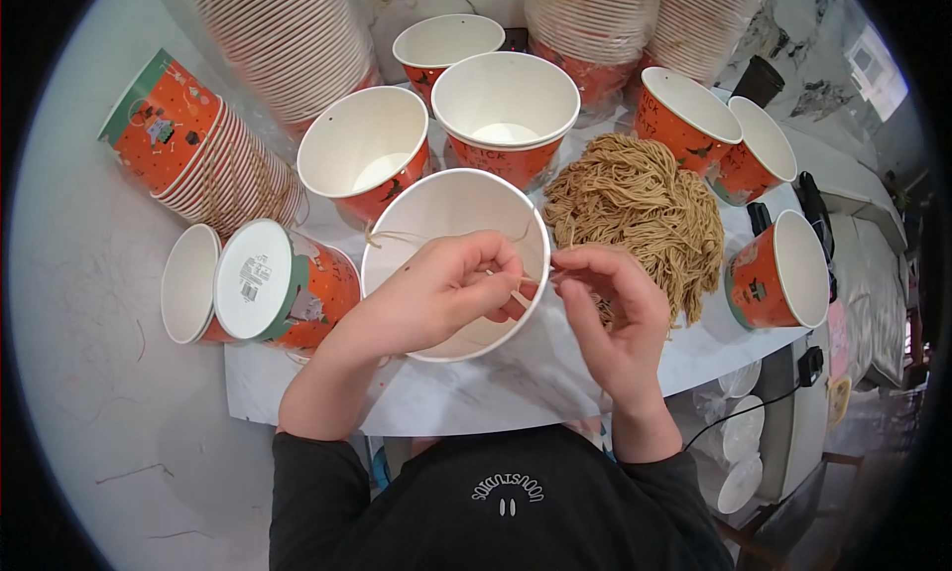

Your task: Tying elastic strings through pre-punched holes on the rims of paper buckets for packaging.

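Observation:
A large paper bucket (451, 206), white inside, stands at the table's front with its mouth toward me. Tan cord (394, 236) shows at the left side of its rim. Over the bucket's mouth, my left hand (446, 285) is closed, pinching cord near the right rim. Just outside that rim my right hand (623, 308) has its thumb and fingertips closed on the cord at the bucket's edge. Fingers partly hide where the cord meets the wall. Right behind my right hand lies a heap of tan cords (640, 214).
Orange printed buckets stand behind, including a front one (506, 159) and a left one (392, 189). One bucket (253, 278) lies tipped at left beside a leaning nested stack (223, 159). Tall wrapped stacks (283, 45) rise behind. Another bucket (764, 283) sits near the right edge.

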The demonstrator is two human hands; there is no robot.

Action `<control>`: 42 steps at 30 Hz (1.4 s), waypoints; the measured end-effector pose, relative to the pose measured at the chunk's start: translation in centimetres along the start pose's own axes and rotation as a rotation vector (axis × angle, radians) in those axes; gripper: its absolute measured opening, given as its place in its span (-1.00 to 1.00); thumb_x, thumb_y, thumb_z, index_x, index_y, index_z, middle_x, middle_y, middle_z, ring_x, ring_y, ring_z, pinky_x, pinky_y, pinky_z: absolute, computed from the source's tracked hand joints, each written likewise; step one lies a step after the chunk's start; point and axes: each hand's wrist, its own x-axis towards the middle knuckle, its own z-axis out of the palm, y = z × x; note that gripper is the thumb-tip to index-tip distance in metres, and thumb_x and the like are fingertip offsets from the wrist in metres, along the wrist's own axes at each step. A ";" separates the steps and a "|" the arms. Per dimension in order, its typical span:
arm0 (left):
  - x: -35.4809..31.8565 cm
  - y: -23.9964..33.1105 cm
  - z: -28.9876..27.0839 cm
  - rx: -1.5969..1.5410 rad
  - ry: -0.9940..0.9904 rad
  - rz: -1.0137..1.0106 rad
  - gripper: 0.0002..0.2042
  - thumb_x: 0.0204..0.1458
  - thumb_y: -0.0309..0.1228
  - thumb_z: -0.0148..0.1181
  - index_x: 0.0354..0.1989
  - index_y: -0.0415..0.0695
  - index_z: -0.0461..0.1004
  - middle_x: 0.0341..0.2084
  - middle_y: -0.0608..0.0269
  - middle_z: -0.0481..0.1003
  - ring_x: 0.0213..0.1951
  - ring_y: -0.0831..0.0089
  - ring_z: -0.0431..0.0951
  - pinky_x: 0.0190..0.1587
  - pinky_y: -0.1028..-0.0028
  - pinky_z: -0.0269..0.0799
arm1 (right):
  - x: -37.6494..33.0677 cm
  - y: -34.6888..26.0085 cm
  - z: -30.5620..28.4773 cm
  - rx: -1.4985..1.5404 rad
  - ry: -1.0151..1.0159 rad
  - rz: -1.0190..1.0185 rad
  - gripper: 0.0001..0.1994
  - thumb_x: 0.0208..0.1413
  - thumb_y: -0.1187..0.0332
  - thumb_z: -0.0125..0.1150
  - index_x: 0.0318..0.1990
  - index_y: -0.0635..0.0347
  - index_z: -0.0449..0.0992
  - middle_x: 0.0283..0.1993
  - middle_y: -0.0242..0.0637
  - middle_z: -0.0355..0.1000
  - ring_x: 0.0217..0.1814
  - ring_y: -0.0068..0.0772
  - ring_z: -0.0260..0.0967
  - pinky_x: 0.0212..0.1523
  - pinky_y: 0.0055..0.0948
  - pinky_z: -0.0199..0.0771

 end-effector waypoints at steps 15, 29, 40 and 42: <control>-1.8 1.9 1.9 -0.186 0.090 0.043 -0.89 0.32 -0.46 0.17 -0.08 -0.22 0.43 -0.12 0.33 0.51 -0.06 0.57 0.57 0.08 0.52 0.49 | 3.2 -3.3 -0.1 -0.684 -0.149 -0.705 -0.74 -0.06 0.63 0.41 -0.16 0.27 0.66 -0.12 -0.16 0.59 -0.20 -0.19 0.62 -0.21 -0.40 0.65; -1.9 3.2 -1.1 0.670 0.402 0.086 -0.72 -0.07 -0.47 0.47 -0.21 -0.25 0.52 -0.37 0.31 0.60 -0.32 0.55 0.60 -0.21 0.52 0.51 | 10.5 -0.1 1.0 -0.273 -0.845 -0.439 -0.84 -0.04 0.59 0.42 -0.25 0.23 0.69 -0.27 -0.27 0.60 -0.23 -0.25 0.59 -0.19 -0.36 0.59; -1.1 2.3 -1.1 0.864 0.466 0.187 -0.77 -0.09 -0.57 0.34 -0.24 -0.25 0.47 -0.36 0.22 0.58 -0.26 0.38 0.62 -0.15 0.41 0.51 | 10.7 1.1 1.5 -0.311 -0.704 -0.477 -0.82 -0.06 0.59 0.44 -0.27 0.15 0.71 -0.10 -0.31 0.52 -0.06 -0.33 0.55 -0.09 -0.38 0.56; -0.8 2.1 -0.7 0.955 0.546 0.271 -0.76 -0.10 -0.56 0.35 -0.27 -0.23 0.42 -0.37 0.21 0.55 -0.24 0.28 0.61 -0.13 0.35 0.51 | 10.8 1.3 1.7 -0.287 -0.699 -0.487 -0.82 -0.06 0.59 0.44 -0.27 0.15 0.71 -0.10 -0.32 0.52 -0.06 -0.33 0.55 -0.09 -0.37 0.57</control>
